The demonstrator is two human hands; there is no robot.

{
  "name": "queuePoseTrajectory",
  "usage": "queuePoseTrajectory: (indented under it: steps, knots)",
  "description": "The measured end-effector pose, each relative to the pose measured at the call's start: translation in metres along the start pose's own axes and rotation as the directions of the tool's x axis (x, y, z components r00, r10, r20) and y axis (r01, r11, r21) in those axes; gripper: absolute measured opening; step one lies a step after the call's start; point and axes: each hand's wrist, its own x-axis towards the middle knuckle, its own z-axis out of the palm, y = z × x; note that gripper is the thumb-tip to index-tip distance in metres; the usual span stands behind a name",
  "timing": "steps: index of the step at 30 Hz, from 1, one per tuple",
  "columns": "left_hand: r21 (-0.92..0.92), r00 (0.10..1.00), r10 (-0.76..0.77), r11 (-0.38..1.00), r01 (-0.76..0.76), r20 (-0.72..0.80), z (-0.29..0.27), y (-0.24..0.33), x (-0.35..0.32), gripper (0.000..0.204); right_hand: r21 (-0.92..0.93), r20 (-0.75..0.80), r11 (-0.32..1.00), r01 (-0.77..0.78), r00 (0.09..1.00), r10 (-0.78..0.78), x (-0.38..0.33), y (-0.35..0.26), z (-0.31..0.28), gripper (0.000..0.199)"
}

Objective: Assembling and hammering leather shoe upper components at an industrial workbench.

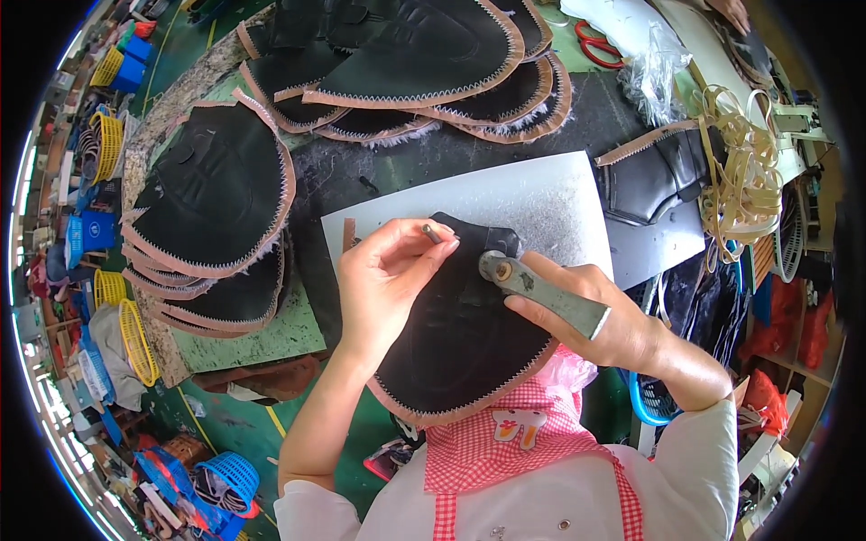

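Observation:
A black shield-shaped leather piece (456,338) with tan zigzag-stitched edging lies on a white cutting board (550,203). My left hand (388,275) presses on its left side and pinches a small dark metal pin between thumb and forefinger. My right hand (595,311) grips a grey metal punch tool (541,290), its round head resting on the upper part of the piece.
Stacks of the same black pieces lie at the left (212,194) and at the back (424,54). A bundle of tan straps (744,171), red scissors (595,45) and a plastic bag sit at the right. Baskets stand on the green floor at the left.

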Motion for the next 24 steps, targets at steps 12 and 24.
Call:
queuePoseTrajectory:
  steps: [12, 24]
  knots:
    - [0.103, 0.998, -0.044, 0.994, 0.048, -0.047, 0.006, 0.000, 0.004, 0.008, 0.024, 0.028, 0.998, -0.063, 0.998, 0.062, -0.002, -0.001, -0.003, 0.023]
    - [0.525, 0.960, 0.277, 0.811, -0.258, 0.042, 0.003, -0.007, -0.006, 0.016, -0.111, -0.090, 0.977, 0.185, 0.977, -0.195, 0.010, -0.029, -0.017, 0.023]
